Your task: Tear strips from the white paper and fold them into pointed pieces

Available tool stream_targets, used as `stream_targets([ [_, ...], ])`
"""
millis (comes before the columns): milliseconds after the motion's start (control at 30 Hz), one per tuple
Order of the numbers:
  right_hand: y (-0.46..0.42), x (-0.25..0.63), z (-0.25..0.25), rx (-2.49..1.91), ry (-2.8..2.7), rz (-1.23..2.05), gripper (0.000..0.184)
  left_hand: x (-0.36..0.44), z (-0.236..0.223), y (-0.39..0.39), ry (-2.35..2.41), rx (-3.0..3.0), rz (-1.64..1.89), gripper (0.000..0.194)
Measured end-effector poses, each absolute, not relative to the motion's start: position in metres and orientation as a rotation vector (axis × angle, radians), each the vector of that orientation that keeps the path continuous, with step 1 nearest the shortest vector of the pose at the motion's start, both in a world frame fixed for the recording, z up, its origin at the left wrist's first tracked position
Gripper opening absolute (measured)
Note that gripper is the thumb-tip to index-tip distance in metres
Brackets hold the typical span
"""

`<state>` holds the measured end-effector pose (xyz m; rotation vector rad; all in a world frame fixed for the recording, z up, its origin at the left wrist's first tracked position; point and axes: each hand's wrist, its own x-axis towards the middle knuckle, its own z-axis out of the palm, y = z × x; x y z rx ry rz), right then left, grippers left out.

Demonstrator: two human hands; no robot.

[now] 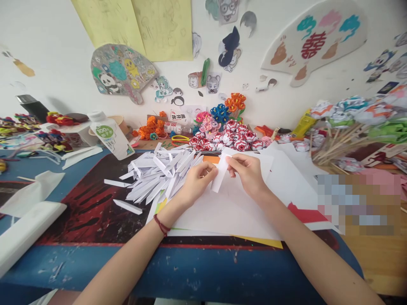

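Observation:
A narrow white paper strip (219, 177) is held up between my two hands, tilted, above the white sheets. My left hand (201, 180) pinches its left edge with thumb and finger. At the upper right end, my right hand (244, 169) grips the same strip between thumb and forefinger. Beneath them lie large white paper sheets (229, 216), with a yellow sheet (265, 241) poking out below. Just left of my left hand is a heap of folded white paper strips (155, 173); a single folded strip (127, 206) lies apart from it.
Red-and-white paper flowers (238, 135) crowd the table's back beside orange flowers (235, 103). A white bottle (110, 135) stands tilted at back left. Wooden sticks (337, 135) with wrapped ends fill the right side. A long white block (28, 233) lies at left on the blue table (190, 271).

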<state>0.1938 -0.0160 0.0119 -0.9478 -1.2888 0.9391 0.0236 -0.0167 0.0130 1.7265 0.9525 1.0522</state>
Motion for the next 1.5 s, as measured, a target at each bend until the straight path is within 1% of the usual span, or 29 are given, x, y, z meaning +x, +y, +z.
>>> stream_targets([
  [167, -0.007, 0.201, 0.009, -0.957, -1.185, 0.896, 0.029, 0.024, 0.012, -0.014, 0.972, 1.798, 1.018, 0.025],
  [333, 0.001, 0.207, 0.006, -0.926, -1.089, 0.884, 0.026, 0.021, 0.014, -0.015, 1.008, 1.895, 1.078, 0.025],
  [533, 0.015, 0.221, 0.018, -0.896, -0.775, 0.774, 0.023, 0.017, 0.033, -0.012, 1.126, 2.069, 1.12, 0.017],
  [733, 0.031, 0.194, 0.028, -0.986, -0.961, 0.973, 0.02, 0.032, 0.054, 0.007, 1.46, 2.243, 1.159, 0.013],
  [967, 0.036, 0.173, 0.004, -1.045, -1.015, 0.902, 0.019, 0.045, 0.024, 0.012, 1.7, 2.37, 0.986, 0.014],
  [1067, 0.034, 0.177, -0.001, -1.107, -0.981, 0.841, 0.018, 0.046, 0.016, 0.007, 1.691, 2.423, 0.985, 0.016],
  [1133, 0.033, 0.178, 0.0, -1.162, -1.012, 0.783, 0.019, 0.047, 0.015, 0.003, 1.645, 2.532, 0.987, 0.022],
  [1200, 0.031, 0.176, 0.001, -1.184, -1.067, 0.768, 0.018, 0.048, 0.015, 0.001, 1.629, 2.6, 0.967, 0.024],
  [1367, 0.026, 0.174, 0.006, -1.226, -1.064, 0.771, 0.021, 0.049, 0.014, 0.001, 1.569, 2.599, 0.901, 0.028],
  [1500, 0.025, 0.176, 0.007, -1.152, -1.099, 0.922, 0.024, 0.047, 0.014, 0.002, 1.586, 2.46, 0.929, 0.029],
])
